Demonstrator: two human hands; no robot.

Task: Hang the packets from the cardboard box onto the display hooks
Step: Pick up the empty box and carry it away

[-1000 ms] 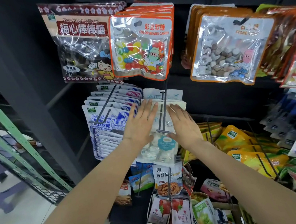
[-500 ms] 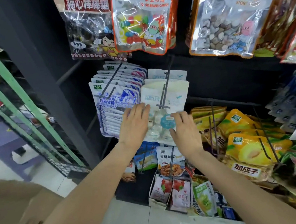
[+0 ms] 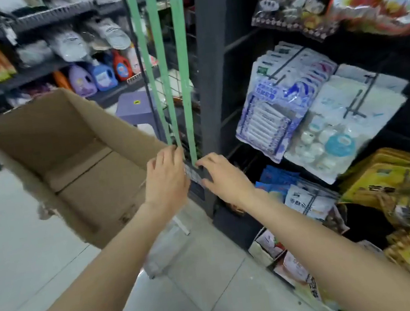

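An open brown cardboard box (image 3: 40,140) stands on the floor at the left; the part of its inside that I see holds no packets. My left hand (image 3: 166,177) hovers by the box's right wall, fingers loosely apart and holding nothing. My right hand (image 3: 223,176) is just right of it, in front of the dark rack post (image 3: 213,49), also holding nothing. White packets of round sweets (image 3: 335,125) hang on a display hook (image 3: 356,102) to the right, beside blue-and-white packets (image 3: 273,109).
Green metal bars (image 3: 183,80) rise behind my hands. A purple stool (image 3: 137,106) stands behind the box. Yellow packets (image 3: 399,192) and lower packets (image 3: 306,202) fill the rack at right. Detergent bottles (image 3: 99,75) line a far shelf. Pale floor tiles (image 3: 15,245) lie in front.
Both hands have left the white sweets packets on the hook and moved down and left toward the box. The view has swung left, bringing the cardboard box into sight.
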